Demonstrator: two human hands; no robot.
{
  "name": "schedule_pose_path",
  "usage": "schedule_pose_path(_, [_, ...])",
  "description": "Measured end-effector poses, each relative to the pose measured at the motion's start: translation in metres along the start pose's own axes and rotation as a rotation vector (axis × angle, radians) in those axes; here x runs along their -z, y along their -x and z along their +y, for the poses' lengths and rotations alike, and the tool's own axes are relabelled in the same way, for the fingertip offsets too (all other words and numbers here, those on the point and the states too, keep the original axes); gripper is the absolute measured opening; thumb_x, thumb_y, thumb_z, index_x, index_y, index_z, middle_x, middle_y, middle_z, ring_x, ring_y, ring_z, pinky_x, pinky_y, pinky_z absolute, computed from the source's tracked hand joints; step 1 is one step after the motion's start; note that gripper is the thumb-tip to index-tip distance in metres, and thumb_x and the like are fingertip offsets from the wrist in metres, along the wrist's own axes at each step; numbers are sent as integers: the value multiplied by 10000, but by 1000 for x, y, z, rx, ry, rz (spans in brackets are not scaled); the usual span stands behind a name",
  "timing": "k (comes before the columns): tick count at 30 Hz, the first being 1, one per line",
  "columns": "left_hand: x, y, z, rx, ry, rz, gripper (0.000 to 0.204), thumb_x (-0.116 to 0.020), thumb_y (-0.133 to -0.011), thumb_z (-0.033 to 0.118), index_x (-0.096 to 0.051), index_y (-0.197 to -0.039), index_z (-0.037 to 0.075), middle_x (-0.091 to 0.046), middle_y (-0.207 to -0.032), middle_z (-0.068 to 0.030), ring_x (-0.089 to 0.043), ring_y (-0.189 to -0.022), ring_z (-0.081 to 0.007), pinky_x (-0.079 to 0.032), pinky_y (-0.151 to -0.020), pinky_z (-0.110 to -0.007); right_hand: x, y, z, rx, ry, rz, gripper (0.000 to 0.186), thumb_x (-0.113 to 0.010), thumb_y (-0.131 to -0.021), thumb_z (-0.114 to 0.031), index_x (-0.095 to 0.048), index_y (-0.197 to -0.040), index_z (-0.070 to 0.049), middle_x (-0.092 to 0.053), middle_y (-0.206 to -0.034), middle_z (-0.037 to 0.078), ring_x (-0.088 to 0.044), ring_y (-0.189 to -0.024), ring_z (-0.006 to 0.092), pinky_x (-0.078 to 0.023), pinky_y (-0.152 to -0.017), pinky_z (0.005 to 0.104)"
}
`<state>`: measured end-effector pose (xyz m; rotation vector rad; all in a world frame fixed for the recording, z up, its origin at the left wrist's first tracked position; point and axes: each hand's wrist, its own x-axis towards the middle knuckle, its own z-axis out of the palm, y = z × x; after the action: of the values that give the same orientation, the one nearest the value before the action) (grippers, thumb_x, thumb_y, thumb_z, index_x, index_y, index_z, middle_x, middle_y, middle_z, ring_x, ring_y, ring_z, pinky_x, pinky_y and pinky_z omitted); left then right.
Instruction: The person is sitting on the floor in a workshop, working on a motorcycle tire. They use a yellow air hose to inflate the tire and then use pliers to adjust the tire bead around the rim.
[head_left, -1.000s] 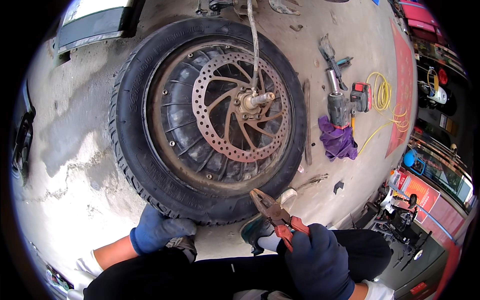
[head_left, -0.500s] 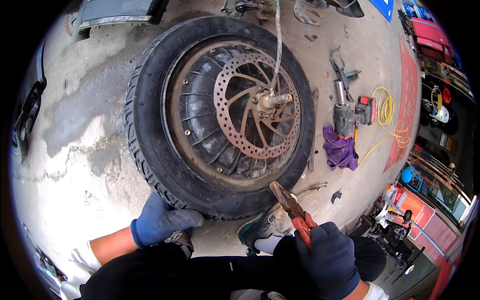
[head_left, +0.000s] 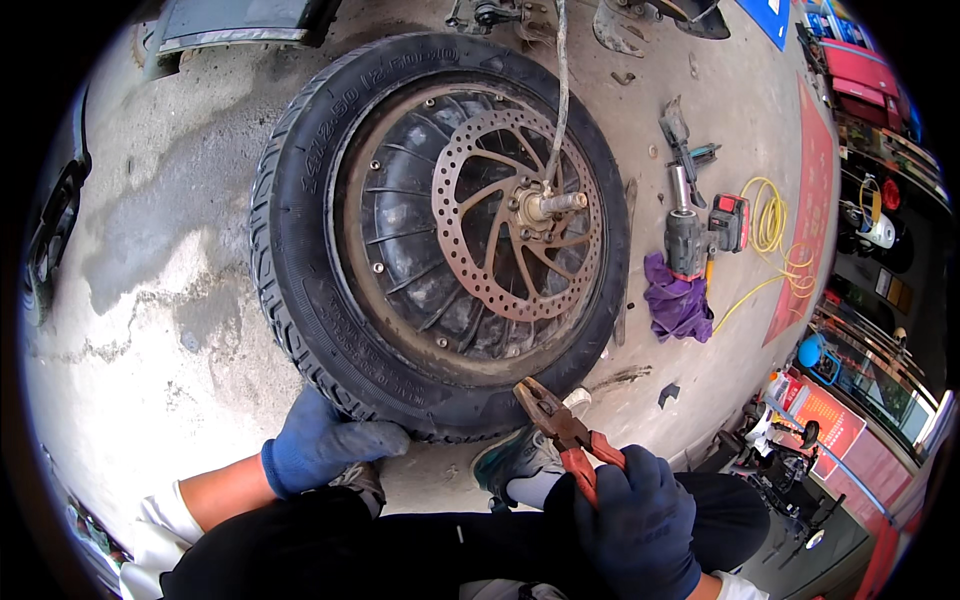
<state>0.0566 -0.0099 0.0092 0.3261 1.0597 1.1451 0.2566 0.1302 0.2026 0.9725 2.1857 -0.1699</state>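
A black tyre [head_left: 300,240] on a wheel hub lies tilted on the floor in front of me. On the hub sit a perforated brake disc [head_left: 452,240] and a metal axle stub [head_left: 562,203]; a pale cable rises from beside the axle. My left hand [head_left: 330,440], in a blue glove, grips the tyre's near edge, its fingers partly hidden beneath the tread. In my gloved right hand [head_left: 640,515] is a pair of pliers with red handles [head_left: 562,420]. The worn metal jaws point at the tyre's near sidewall; whether they touch it I cannot tell.
Right of the wheel lie a cordless power tool [head_left: 686,240], a purple cloth [head_left: 678,300] and a coiled yellow cord [head_left: 768,225]. A long flat bar [head_left: 625,265] rests close by the tyre. My shoe [head_left: 515,465] is just under the pliers.
My right hand has moved the pliers left and slightly toward me, and their handles look further apart. My left hand stays on the tyre, which has barely shifted in view.
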Motion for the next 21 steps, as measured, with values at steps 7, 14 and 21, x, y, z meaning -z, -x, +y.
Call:
schedule_pose_path(7, [3, 0, -3, -48, -64, 3, 640, -841, -712, 192, -500, -1227, 23, -623, -1122, -93, -598, -1013, -197, -486, -891, -340, 0, -2, -7, 0, 69, 40, 229, -672, -754, -271, -516, -807, -111, -512, -804, 92, -571, -685, 265, -461, -509, 392])
schedule_pose_path(14, [1, 1, -3, -12, 27, 21, 572, -841, -707, 175, -557, -1179, 22, -640, -1106, -94, -603, -1016, -196, -485, -891, -337, 8, -5, -3, 32, 92, -44, 234, -663, -788, -295, -590, -920, -115, -529, -754, 78, -591, -572, 245, -466, -464, 371])
schedule_pose_path(21, [2, -3, 5, -33, -32, -4, 503, -824, -724, 154, -589, -1149, 23, -654, -1080, -97, -613, -996, -195, -496, -868, -333, 14, -6, 9, 16, 21, -86, 288, -664, -797, -284, -609, -1016, -107, -563, -804, 91, -604, -590, 259, -485, -495, 387])
